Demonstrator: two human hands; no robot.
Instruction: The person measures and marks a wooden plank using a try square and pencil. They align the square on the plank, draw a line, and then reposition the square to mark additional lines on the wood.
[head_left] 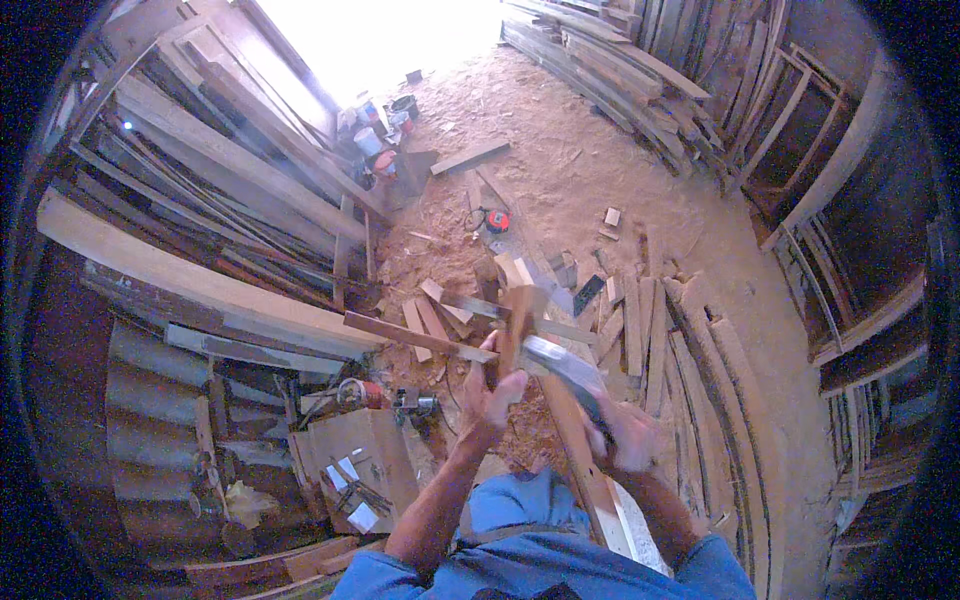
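My left hand point(487, 398) is closed around an upright brown piece of wood point(517, 322), thumb toward me. A thin reddish-brown wooden strip point(415, 336) sticks out leftward from beside that hand. Beyond it, a paler strip point(565, 328) appears to cross the upright piece; whether they are joined is not clear. My right hand point(627, 437), smeared by motion, grips the dark handle of a tool with a pale metal shaft point(562, 361). The shaft's far end meets or passes close to the wood; blur hides its exact kind.
A long board point(585, 452) runs beneath my right arm. Offcuts point(633, 325) and sawdust cover the floor, with a red-and-black tape measure point(497, 221) ahead. Stacked timber point(610, 75) lines the right; planks point(230, 160) and buckets point(368, 141) stand left. A power tool point(365, 394) lies near my left arm.
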